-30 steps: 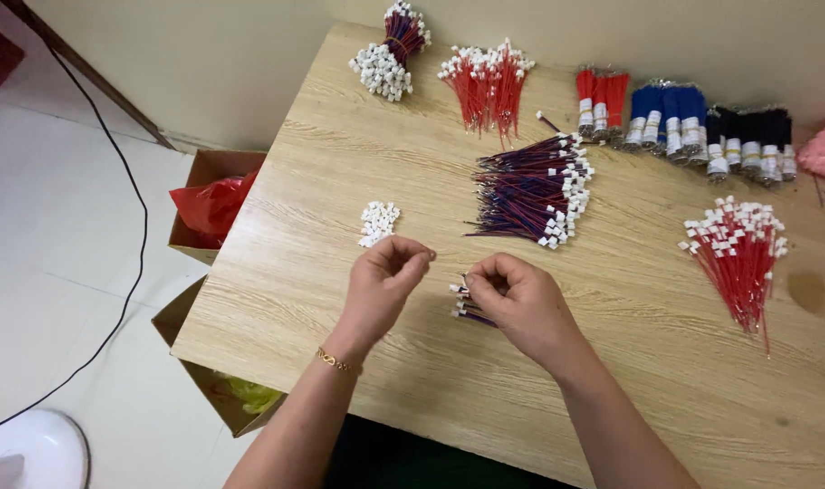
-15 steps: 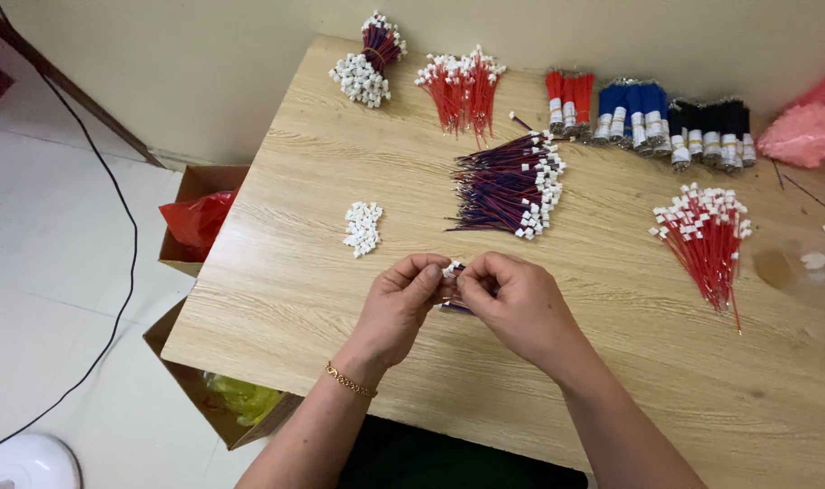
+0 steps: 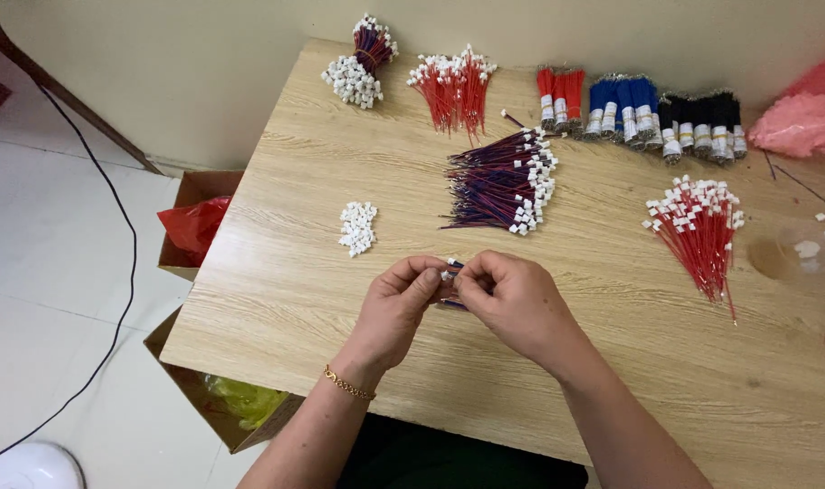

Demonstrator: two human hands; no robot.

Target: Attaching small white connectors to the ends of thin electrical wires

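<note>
My left hand (image 3: 399, 303) and my right hand (image 3: 512, 299) meet fingertip to fingertip over the wooden table (image 3: 277, 299). Between them they pinch a small bundle of red-and-blue wires with white plug connectors (image 3: 450, 272); most of it is hidden by the fingers. A little pile of loose white connectors (image 3: 357, 227) lies just left of and beyond my left hand. A larger heap of the same red-and-blue wires (image 3: 503, 181) lies beyond my hands.
Red wire bundles (image 3: 453, 86) (image 3: 698, 226), banded red, blue and black wire bundles (image 3: 643, 109) and another connector bundle (image 3: 358, 63) lie along the table's far side. A pink bag (image 3: 797, 118) is at far right. Cardboard boxes (image 3: 195, 222) stand on the floor at left.
My hands have come together from slightly apart and now both pinch the small wire bundle. The view has shifted a little.
</note>
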